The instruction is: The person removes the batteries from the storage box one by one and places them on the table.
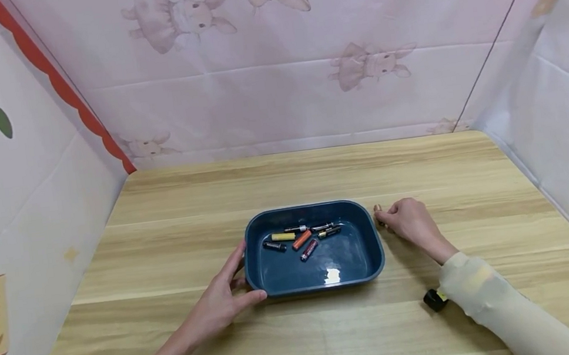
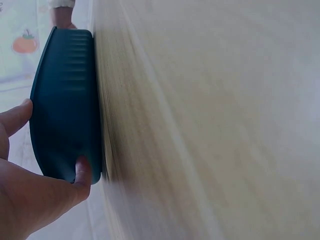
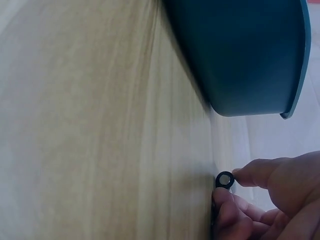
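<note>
Tray [image 1: 275,273] sits seemingly steadied by the left hand [image 1: 222,300], spread apart at its eight o'clock, while the right hand [image 1: 414,222] pinches a battery [image 1: 378,208] beside two o'clock.

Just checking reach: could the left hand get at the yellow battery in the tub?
Probably yes: the left hand touches the left end of the tub, the yellow battery lies toward that end, and nothing covers it.

The tray [image 1: 285,273] looks like smooth, glossy plastic; the battery [image 3: 225,179] shows a metal end; the bench [image 1: 177,214] is smooth, wood-grained; the sleeve [image 1: 514,312], matt cloth.
</note>
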A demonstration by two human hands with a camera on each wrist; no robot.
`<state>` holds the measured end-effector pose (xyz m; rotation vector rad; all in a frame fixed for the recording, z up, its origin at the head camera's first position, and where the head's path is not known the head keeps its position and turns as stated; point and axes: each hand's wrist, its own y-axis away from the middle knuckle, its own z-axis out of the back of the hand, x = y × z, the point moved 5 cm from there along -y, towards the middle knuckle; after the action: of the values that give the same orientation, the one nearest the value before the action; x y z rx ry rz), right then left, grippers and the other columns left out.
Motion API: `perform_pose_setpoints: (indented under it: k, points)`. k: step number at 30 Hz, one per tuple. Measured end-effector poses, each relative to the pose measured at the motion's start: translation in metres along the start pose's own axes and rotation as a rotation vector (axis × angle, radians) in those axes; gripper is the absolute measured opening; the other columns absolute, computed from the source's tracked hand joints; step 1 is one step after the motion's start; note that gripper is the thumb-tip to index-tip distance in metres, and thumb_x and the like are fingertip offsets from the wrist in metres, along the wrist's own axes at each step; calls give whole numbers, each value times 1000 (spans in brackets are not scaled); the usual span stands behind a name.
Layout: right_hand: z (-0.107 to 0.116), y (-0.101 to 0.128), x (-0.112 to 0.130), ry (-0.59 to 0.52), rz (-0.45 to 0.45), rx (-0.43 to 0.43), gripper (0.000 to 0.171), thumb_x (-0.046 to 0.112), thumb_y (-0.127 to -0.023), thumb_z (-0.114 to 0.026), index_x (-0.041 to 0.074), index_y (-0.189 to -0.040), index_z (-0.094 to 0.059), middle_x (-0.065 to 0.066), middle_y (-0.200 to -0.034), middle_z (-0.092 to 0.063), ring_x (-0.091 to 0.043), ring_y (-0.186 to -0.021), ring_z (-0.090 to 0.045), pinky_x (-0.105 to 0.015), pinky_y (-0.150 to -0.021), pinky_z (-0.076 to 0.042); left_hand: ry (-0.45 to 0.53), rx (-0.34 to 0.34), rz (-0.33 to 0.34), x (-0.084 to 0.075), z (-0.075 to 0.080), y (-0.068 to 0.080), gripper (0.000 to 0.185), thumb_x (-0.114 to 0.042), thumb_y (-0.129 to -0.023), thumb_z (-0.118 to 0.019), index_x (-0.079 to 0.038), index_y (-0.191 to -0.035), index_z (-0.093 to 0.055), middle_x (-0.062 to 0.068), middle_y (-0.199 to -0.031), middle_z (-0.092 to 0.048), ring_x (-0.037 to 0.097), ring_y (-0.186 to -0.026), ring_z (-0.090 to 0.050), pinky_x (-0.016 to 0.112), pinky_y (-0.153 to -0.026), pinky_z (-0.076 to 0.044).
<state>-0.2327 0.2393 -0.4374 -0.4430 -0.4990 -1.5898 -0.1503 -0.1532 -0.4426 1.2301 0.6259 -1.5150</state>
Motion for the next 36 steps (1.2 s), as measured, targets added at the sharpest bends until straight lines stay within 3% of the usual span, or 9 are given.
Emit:
perform_pose_setpoints:
  k: [14, 21, 29, 36]
  points:
    - [2, 1, -5, -54, -42, 64, 54, 46, -103, -60, 7, -67, -74, 0, -59, -65, -14, -52, -50, -28, -51, -37, 22, 28, -35, -7, 3, 3, 100, -16, -95, -78, -23, -168, -10, 22, -167, -24, 34, -129, -59, 57, -114, -38]
    - [7, 6, -4, -99, -43, 40, 46, 46, -102, -63, 4, -90, -78, -3, -72, -71, -17, -62, -56, -29, -55, -40, 4, 21, -14, -7, 3, 2, 99, -17, -95, -77, -24, -168, -10, 21, -167, -24, 35, -131, -57, 56, -114, -38]
    - [39, 22, 24, -160, 142, -131, 30, 27, -101, -67, -1, -107, -73, -12, -91, -73, -20, -78, -64, -27, -64, -50, 11, 24, -27, -6, 3, 2, 99, -15, -95, -77, -23, -168, -10, 21, -167, -24, 34, -129, -58, 55, -113, -40]
    - [51, 33, 58, -317, 260, -58, 28, 24, -105, -63, 1, -119, -71, -13, -105, -73, -26, -91, -66, -23, -70, -54, 11, 21, -17, -5, 2, 3, 99, -15, -95, -77, -23, -168, -10, 21, -166, -26, 32, -127, -60, 54, -113, -41]
